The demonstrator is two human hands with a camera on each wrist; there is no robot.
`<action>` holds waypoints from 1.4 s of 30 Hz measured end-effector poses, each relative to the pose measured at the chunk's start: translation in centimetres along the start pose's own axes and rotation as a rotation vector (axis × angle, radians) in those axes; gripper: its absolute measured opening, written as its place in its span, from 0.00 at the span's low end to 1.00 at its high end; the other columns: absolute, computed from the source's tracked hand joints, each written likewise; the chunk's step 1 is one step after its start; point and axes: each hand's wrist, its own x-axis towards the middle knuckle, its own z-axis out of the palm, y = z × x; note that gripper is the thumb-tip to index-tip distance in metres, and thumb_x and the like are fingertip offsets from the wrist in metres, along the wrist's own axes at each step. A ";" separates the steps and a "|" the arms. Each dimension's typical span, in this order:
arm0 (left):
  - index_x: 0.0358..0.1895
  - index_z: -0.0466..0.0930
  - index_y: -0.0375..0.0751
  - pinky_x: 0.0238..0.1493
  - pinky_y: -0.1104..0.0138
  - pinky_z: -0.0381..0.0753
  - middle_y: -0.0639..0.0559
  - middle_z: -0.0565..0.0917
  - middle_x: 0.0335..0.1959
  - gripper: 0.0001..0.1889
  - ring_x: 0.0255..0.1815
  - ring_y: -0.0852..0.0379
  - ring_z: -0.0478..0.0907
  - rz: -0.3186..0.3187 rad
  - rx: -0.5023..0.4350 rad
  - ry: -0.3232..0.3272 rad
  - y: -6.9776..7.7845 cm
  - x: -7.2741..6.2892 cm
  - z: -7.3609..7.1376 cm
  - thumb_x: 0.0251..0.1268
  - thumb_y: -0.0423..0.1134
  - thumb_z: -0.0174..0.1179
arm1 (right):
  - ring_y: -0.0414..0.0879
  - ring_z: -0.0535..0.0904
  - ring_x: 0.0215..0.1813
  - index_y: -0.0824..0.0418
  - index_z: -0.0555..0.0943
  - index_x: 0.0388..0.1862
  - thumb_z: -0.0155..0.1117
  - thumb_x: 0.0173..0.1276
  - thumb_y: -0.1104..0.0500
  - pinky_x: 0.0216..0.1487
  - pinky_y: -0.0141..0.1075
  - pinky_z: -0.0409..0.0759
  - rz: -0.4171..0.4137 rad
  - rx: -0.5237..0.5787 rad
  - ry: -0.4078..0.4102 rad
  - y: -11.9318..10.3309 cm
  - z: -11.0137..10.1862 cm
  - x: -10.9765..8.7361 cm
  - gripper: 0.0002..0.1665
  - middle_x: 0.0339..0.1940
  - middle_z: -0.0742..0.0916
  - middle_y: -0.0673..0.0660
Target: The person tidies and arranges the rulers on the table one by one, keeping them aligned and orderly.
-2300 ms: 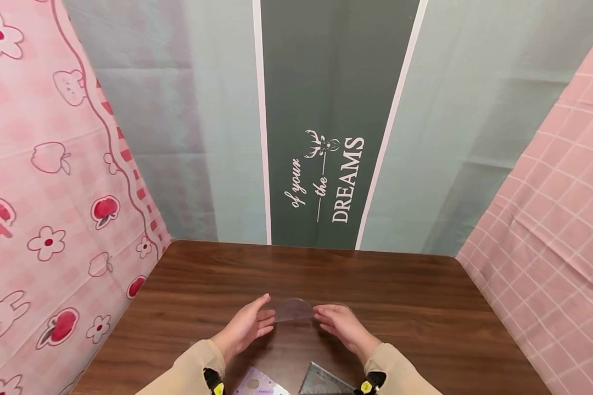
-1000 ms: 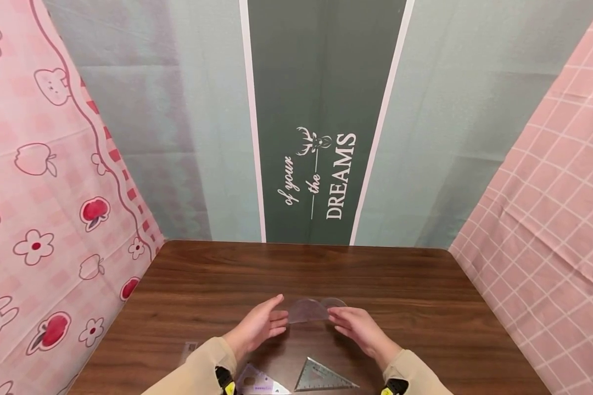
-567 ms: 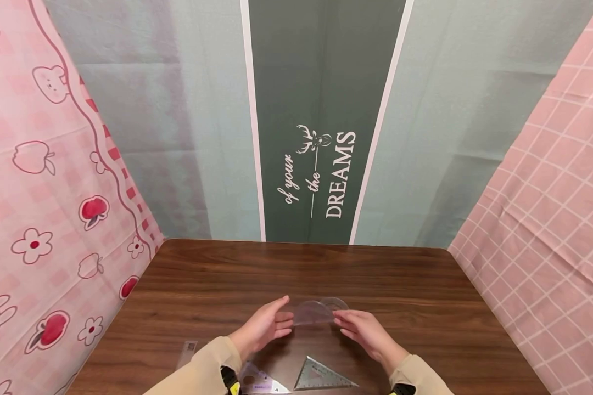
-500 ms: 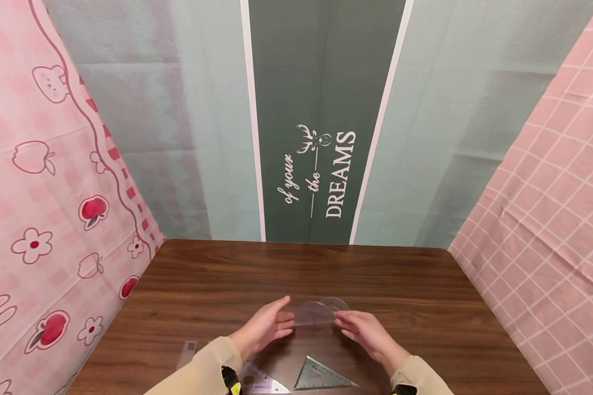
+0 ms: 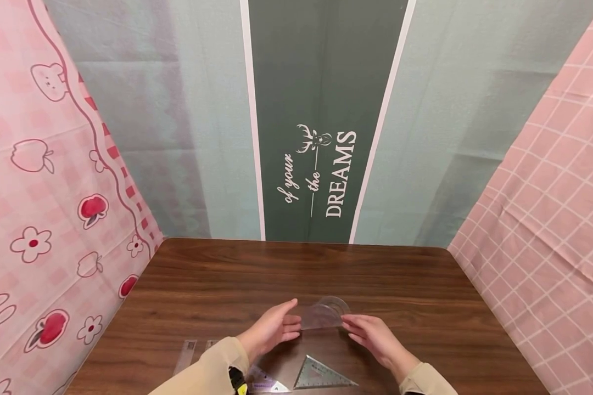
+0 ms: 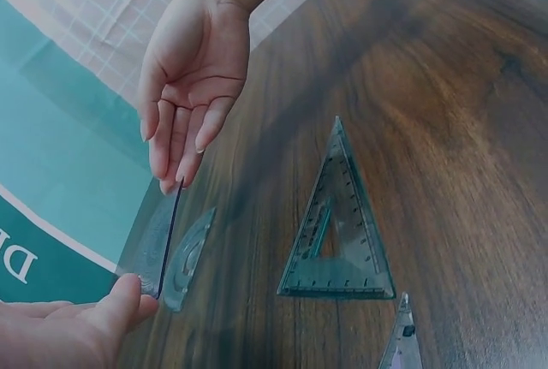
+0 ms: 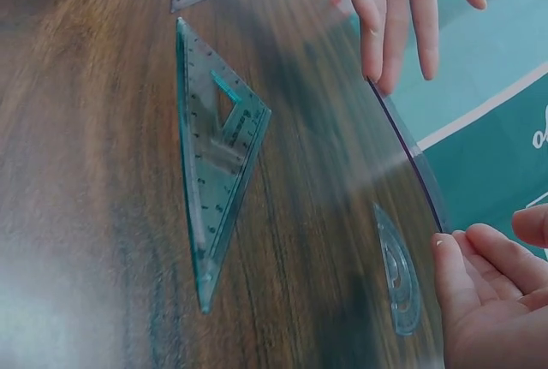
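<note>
A thin, see-through protractor with a faint purple tint (image 5: 321, 318) spans the space between my two hands, above the table. The fingertips of my left hand (image 5: 270, 329) touch its left end, with the thumb raised apart from it. At the other end are the fingertips of my right hand (image 5: 375, 337), whose palm faces inward in the left wrist view. A second, clear protractor (image 7: 398, 279) lies on the table beyond and partly shows through the held one. Nearer to me lies a clear greenish set square (image 5: 321, 374).
A purple-marked set square (image 5: 267, 381) lies partly hidden under my left sleeve. Left of it a clear strip with a dark printed square (image 5: 185, 354) lies on the brown table (image 5: 217, 269). Patterned curtains (image 5: 538, 164) border the table at left, back and right.
Both hands and the held protractor have moved right and slightly toward me. More of the second protractor and the clear strip shows now. Over the earliest frames the head view has shifted a little.
</note>
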 end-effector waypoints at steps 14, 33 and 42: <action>0.66 0.45 0.18 0.57 0.46 0.68 0.13 0.60 0.57 0.40 0.60 0.25 0.61 -0.018 -0.024 -0.026 -0.1 0.0 1.6 0.68 0.51 0.47 | 0.45 0.76 0.56 0.82 0.66 0.59 0.46 0.74 0.58 0.54 0.37 0.74 0.023 -0.001 0.012 0.0 -1.2 -1.3 0.27 0.58 0.77 0.68; 0.64 0.54 0.19 0.54 0.47 0.71 0.18 0.67 0.54 0.36 0.58 0.26 0.65 -0.037 -0.040 -0.044 -1.4 0.1 4.7 0.68 0.50 0.47 | 0.41 0.76 0.55 0.81 0.66 0.60 0.47 0.74 0.55 0.55 0.38 0.74 0.099 0.017 -0.020 0.7 -4.1 -4.3 0.29 0.58 0.78 0.64; 0.63 0.56 0.19 0.54 0.47 0.71 0.16 0.66 0.54 0.35 0.57 0.25 0.65 -0.068 -0.039 -0.055 -2.1 0.3 5.6 0.68 0.50 0.47 | 0.38 0.76 0.53 0.81 0.67 0.59 0.47 0.74 0.57 0.54 0.37 0.74 0.098 0.057 -0.013 1.1 -4.7 -5.3 0.28 0.56 0.80 0.61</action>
